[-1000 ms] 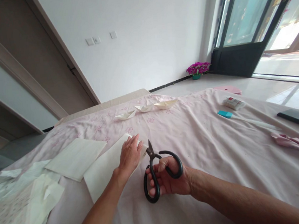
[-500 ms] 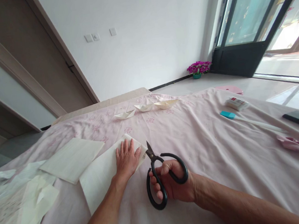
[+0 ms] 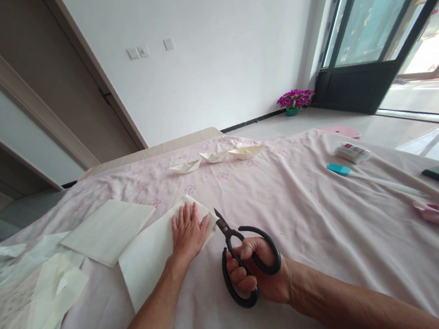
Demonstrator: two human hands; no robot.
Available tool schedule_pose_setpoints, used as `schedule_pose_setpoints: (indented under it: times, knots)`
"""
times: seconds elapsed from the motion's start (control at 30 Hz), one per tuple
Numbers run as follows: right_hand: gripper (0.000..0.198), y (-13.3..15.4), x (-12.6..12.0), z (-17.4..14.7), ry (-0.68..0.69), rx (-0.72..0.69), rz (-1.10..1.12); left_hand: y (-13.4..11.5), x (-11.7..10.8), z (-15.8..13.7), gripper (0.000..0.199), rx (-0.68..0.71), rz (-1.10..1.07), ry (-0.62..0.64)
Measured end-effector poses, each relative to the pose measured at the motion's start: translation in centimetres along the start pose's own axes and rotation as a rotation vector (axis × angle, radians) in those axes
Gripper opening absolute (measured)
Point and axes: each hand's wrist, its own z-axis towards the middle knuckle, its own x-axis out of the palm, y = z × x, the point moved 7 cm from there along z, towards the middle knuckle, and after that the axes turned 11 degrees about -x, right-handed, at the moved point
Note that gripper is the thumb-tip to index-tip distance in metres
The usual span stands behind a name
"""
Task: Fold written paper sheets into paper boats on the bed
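fingers spread wide, the left hand point(image 3: 189, 234) grips nothing, likely steadying paper point(image 3: 148, 256). at its four o'clock, the right hand point(image 3: 262, 269) curls closed round scissors point(image 3: 228, 232).

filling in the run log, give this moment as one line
left hand: flat on white paper sheet; right hand: holding black-handled metal scissors; blades: at sheet's right corner; beyond: three pale folded paper boats

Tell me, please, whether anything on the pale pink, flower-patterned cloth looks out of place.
The loose pile of white and cream paper at the left looks untidy: its pieces overlap at odd angles with uneven edges, unlike the flat cream paper sheet under the left hand. Nothing looks spilled.
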Motion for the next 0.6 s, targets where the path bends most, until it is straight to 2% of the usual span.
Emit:
schedule_pose_setpoints:
  times: [0.17, 0.27, 0.37, 0.47, 0.5, 0.6]
  knots:
    - [0.025, -0.3, -0.6, -0.3, -0.07, 0.004, -0.047, -0.1, 0.0, -0.5, 0.066, -0.001, -0.066, 0.011]
    - [0.024, -0.3, -0.7, -1.0, -0.113, -0.016, -0.176, 0.6, -0.3, -0.4, 0.063, 0.021, -0.245, 0.019]
    - [0.023, -0.2, -0.2, -2.0, -0.122, -0.041, -0.314, 2.8, -1.3, 1.1, 0.061, 0.005, -0.444, 0.015]
    - [0.022, -0.2, 0.7, -3.0, -0.131, -0.075, -0.437, 6.0, -3.2, 3.7, 0.067, -0.086, -0.701, -0.019]
    - [0.021, -0.2, 1.0, -3.3, -0.129, -0.096, -0.48, 6.8, -3.6, 4.6, 0.068, -0.096, -0.791, 0.029]
    - [0.021, -0.2, 1.7, -3.7, -0.118, -0.168, -0.624, 7.4, -3.4, 6.1, 0.066, -0.09, -1.035, 0.392]
